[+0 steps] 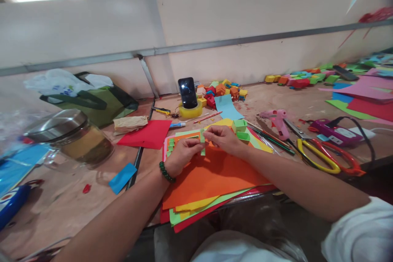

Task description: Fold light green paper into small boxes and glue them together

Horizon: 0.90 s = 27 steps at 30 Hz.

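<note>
Pale green paper strip [203, 152]: narrow, stood roughly upright, partly covered by fingers. Located above the orange sheet [215, 178], between both hands. Left hand [183, 152] pinches its middle, thumb against fingers; right hand [226, 139] has fingertips drawn together at its upper right edge.
</note>
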### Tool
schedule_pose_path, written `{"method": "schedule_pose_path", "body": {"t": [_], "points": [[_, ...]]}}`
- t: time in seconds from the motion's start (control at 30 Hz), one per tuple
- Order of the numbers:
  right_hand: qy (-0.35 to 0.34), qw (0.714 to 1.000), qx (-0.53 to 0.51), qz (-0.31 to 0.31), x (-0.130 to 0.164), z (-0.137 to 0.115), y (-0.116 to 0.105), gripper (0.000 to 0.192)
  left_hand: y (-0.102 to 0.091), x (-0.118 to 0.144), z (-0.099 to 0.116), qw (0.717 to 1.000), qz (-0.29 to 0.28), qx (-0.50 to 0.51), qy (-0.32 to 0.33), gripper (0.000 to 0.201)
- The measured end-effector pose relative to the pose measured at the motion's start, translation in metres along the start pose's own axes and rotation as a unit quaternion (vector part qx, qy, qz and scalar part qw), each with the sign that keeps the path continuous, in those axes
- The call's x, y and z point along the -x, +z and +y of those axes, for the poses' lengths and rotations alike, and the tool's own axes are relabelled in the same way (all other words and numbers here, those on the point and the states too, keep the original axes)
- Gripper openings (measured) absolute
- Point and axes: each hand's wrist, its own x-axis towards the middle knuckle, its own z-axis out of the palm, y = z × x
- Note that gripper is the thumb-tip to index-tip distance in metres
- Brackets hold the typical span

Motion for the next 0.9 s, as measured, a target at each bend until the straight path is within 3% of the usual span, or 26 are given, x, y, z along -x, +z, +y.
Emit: {"method": "schedule_pose_path", "body": {"t": [0.13, 0.3, 0.47, 0.9], "points": [[-0.128, 0.988, 0.082, 0.022, 0.004, -0.002, -0.002, 0.009, -0.004, -0.004, 0.000, 0.993, 0.039, 0.111, -0.027, 0.036], [-0.249, 0.943, 0.218, -0.044, 0.010, -0.003, -0.001, 0.015, -0.006, -0.005, 0.001, 0.989, 0.045, 0.140, -0.019, 0.035], [-0.302, 0.913, 0.271, -0.044, 0.008, 0.005, 0.000, 0.009, -0.004, -0.004, 0.001, 0.988, 0.052, 0.142, -0.028, 0.038], [-0.358, 0.887, 0.288, -0.036, 0.009, 0.003, -0.002, 0.019, -0.004, -0.004, 0.001, 0.986, 0.064, 0.153, -0.024, 0.037]]}}
